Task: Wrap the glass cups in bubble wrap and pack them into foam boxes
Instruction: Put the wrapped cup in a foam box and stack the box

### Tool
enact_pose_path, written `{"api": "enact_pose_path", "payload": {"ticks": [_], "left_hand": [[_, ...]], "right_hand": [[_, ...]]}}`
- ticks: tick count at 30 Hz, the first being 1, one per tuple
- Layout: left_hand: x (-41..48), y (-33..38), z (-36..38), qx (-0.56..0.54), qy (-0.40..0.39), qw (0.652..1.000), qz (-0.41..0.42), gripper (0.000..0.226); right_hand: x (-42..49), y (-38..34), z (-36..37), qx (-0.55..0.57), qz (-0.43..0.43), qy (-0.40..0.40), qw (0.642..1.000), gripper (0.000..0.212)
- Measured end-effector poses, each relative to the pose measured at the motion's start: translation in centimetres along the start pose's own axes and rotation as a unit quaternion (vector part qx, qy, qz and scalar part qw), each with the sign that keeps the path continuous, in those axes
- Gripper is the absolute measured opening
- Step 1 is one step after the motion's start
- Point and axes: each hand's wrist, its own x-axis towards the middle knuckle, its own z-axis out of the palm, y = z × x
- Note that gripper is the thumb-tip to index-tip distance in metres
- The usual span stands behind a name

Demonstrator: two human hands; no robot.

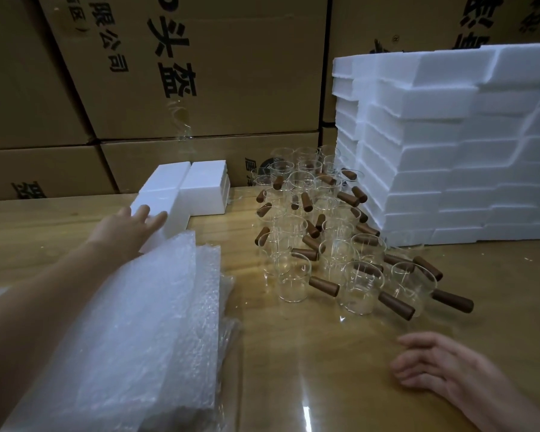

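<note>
Several clear glass cups [293, 279] with brown wooden handles stand crowded together on the wooden table [309, 353], right of centre. A thick stack of bubble wrap sheets [144, 322] lies at the left front. Behind it sit two closed white foam boxes [200, 191] side by side. My left hand [128, 227] reaches over the bubble wrap, its straight fingers touching the nearer foam box. My right hand [430, 363] rests low at the right front, fingers loosely spread over the table, holding nothing.
A tall stack of white foam boxes [449, 157] stands at the right, touching the rear cups. Large brown cardboard cartons [200, 73] with black print wall off the back. Bare tabletop lies between the bubble wrap and my right hand.
</note>
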Motion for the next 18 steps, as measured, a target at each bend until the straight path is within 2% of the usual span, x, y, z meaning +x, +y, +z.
{"api": "enact_pose_path", "payload": {"ticks": [11, 14, 16, 18], "left_hand": [[0.6, 0.2, -0.2, 0.040, 0.001, 0.999, -0.009, 0.073], [0.7, -0.2, 0.7, -0.029, 0.006, 0.999, -0.023, 0.077], [0.9, -0.4, 1.6, -0.129, -0.017, 0.991, -0.019, 0.080], [1.0, -0.3, 2.2, -0.256, -0.045, 0.965, -0.025, 0.082]], "right_hand": [[0.2, 0.3, -0.3, 0.008, 0.005, 0.015, 1.000, 0.039], [0.2, 0.3, -0.2, 0.016, -0.002, 0.014, 1.000, 0.035], [0.2, 0.3, -0.1, 0.016, -0.006, 0.012, 1.000, 0.034], [0.2, 0.3, -0.2, 0.021, -0.007, 0.012, 1.000, 0.037]]}}
